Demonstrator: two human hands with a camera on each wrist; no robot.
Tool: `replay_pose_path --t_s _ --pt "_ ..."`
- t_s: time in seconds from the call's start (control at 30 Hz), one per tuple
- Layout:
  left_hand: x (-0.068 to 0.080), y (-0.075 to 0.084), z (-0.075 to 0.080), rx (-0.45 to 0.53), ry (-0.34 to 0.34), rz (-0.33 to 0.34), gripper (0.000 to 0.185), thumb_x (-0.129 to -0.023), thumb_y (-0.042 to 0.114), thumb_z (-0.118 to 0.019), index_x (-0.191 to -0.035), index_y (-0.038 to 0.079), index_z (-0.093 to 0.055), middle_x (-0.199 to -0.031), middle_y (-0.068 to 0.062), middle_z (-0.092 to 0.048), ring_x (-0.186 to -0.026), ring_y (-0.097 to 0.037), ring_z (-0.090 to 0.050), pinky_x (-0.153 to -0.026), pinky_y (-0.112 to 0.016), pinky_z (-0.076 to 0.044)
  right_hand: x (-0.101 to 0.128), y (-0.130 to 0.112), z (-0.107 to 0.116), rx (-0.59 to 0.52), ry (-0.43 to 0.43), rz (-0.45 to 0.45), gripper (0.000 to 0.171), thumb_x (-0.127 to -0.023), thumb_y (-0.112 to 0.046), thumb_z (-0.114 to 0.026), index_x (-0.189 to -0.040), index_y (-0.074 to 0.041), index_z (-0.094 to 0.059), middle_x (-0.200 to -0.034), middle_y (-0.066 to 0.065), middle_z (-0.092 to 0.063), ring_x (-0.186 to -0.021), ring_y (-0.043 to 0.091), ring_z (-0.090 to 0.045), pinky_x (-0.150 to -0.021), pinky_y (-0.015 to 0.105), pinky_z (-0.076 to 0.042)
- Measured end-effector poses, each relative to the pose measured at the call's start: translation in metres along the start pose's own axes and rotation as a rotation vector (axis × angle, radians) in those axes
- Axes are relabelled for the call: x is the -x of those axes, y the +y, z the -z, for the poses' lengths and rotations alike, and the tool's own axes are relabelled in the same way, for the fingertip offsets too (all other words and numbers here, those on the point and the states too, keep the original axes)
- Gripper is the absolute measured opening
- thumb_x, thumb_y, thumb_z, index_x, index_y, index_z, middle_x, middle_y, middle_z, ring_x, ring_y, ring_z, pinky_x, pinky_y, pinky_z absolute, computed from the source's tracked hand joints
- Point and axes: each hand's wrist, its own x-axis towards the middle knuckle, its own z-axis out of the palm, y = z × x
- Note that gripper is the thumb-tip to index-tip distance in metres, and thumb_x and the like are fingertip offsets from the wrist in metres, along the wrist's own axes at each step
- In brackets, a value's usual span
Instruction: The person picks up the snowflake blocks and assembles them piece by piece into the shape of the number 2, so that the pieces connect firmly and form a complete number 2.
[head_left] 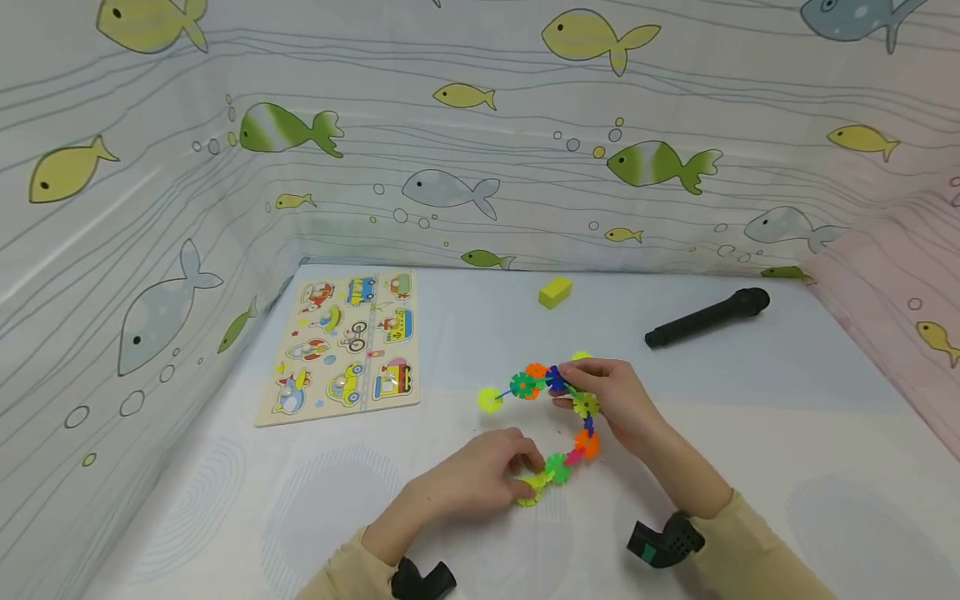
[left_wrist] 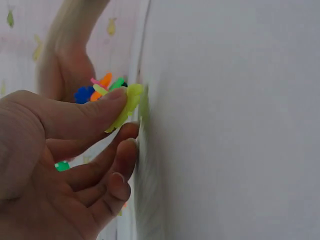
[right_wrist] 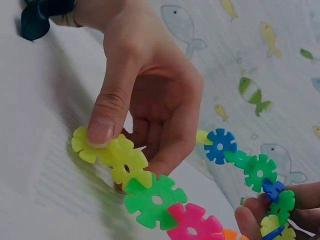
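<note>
A chain of colourful notched plastic snowflake discs (head_left: pixel 587 445) curves between the two hands over the table. My left hand (head_left: pixel 480 473) pinches the yellow disc (head_left: pixel 529 498) at its near end between thumb and fingers. In the left wrist view, that yellow disc (left_wrist: pixel 131 107) stands close to the white tabletop. My right hand (head_left: pixel 618 402) grips the far part of the chain, at a dark blue disc (head_left: pixel 555 380). Beyond this grip the chain runs left through green and orange discs to a yellow disc (head_left: pixel 490 400). Green and pink discs (right_wrist: pixel 194 224) follow the yellow ones in the right wrist view.
A wooden vehicle puzzle board (head_left: pixel 341 346) lies at the back left. Near the back edge sits a yellow block (head_left: pixel 555 292), with a black microphone (head_left: pixel 707 317) to its right. Fish-patterned sheeting (head_left: pixel 517 142) rises around the white table (head_left: pixel 750 433).
</note>
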Motion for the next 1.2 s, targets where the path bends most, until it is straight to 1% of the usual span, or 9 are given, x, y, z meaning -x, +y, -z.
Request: replay_pose_path --t_s 0.13,0.23,0.33,0.47,0.6,0.73,0.83,1.0,1.2 --pt "-0.001 -0.003 0.000 0.133 0.017 -0.002 0.011 -0.089 0.015 -0.075 -0.098 0.018 -0.071 -0.084 0.014 -0.065 -0.076 -0.001 -0.058 -0.073 -0.019 -0.049 -0.004 -0.001 0.003 -0.041 -0.016 -0.010 0.039 -0.103 -0.020 -0.057 -0.128 0.009 -0.058 -0.112 0.015 -0.065 -0.096 0.021 -0.072 -0.087 0.033 -0.058" --pt "-0.002 -0.004 0.001 0.189 0.027 -0.006 0.010 -0.090 0.015 -0.074 -0.100 0.015 -0.071 -0.082 0.012 -0.066 -0.075 -0.001 -0.060 -0.073 -0.018 -0.050 -0.007 -0.001 0.006 -0.074 -0.030 -0.020 0.040 -0.103 -0.019 -0.056 -0.131 0.010 -0.056 -0.113 0.015 -0.065 -0.098 0.022 -0.072 -0.088 0.033 -0.058" --pt "-0.003 -0.004 0.001 0.182 0.046 -0.014 0.020 -0.092 0.015 -0.072 -0.111 0.010 -0.071 -0.089 0.010 -0.066 -0.079 0.000 -0.059 -0.077 -0.019 -0.050 -0.010 -0.002 0.008 -0.084 -0.034 -0.022 0.042 -0.103 -0.020 -0.056 -0.131 0.011 -0.055 -0.114 0.015 -0.063 -0.099 0.024 -0.072 -0.089 0.033 -0.057" --pt "-0.002 -0.006 0.001 0.162 0.056 -0.021 0.030 -0.095 0.016 -0.068 -0.123 0.005 -0.068 -0.095 0.006 -0.063 -0.079 -0.002 -0.053 -0.073 -0.019 -0.047 -0.012 -0.003 0.009 -0.070 -0.028 -0.018 0.042 -0.103 -0.022 -0.056 -0.131 0.010 -0.055 -0.113 0.013 -0.063 -0.097 0.023 -0.072 -0.089 0.032 -0.057" --pt "-0.001 -0.007 0.002 0.177 0.040 -0.017 0.026 -0.098 0.018 -0.064 -0.122 0.008 -0.069 -0.098 0.005 -0.059 -0.078 -0.005 -0.049 -0.070 -0.020 -0.043 -0.015 -0.005 0.009 -0.078 -0.036 -0.012 0.042 -0.104 -0.021 -0.055 -0.131 0.010 -0.054 -0.110 0.013 -0.064 -0.097 0.023 -0.072 -0.088 0.032 -0.058" --pt "-0.003 -0.008 0.002 0.206 0.005 -0.017 0.024 -0.099 0.019 -0.063 -0.120 0.010 -0.068 -0.106 0.004 -0.066 -0.081 -0.003 -0.053 -0.075 -0.020 -0.046 -0.018 -0.006 0.009 -0.102 -0.054 -0.022 0.041 -0.104 -0.020 -0.054 -0.132 0.011 -0.052 -0.107 0.013 -0.065 -0.096 0.024 -0.072 -0.088 0.032 -0.058" --pt "-0.005 -0.009 0.003 0.218 -0.014 -0.026 0.027 -0.098 0.019 -0.064 -0.123 0.009 -0.067 -0.105 0.004 -0.072 -0.080 -0.001 -0.057 -0.076 -0.019 -0.047 -0.021 -0.006 0.007 -0.109 -0.059 -0.036 0.041 -0.104 -0.019 -0.054 -0.132 0.011 -0.052 -0.107 0.014 -0.064 -0.095 0.023 -0.072 -0.088 0.032 -0.057" --pt "-0.006 -0.009 0.003 0.206 0.029 -0.043 0.035 -0.095 0.017 -0.069 -0.129 0.008 -0.067 -0.094 0.005 -0.068 -0.075 -0.002 -0.052 -0.071 -0.018 -0.045 -0.024 -0.006 0.006 -0.070 -0.054 -0.059 0.041 -0.105 -0.021 -0.053 -0.134 0.008 -0.053 -0.116 0.015 -0.063 -0.096 0.021 -0.071 -0.089 0.033 -0.057" --pt "-0.007 -0.010 0.002 0.216 0.054 -0.034 0.036 -0.095 0.019 -0.069 -0.130 0.009 -0.067 -0.101 0.004 -0.069 -0.079 -0.004 -0.054 -0.072 -0.019 -0.046 -0.029 -0.006 0.009 -0.005 -0.063 -0.080 0.044 -0.104 -0.027 -0.054 -0.135 0.004 -0.055 -0.124 0.017 -0.061 -0.099 0.025 -0.073 -0.094 0.035 -0.055"
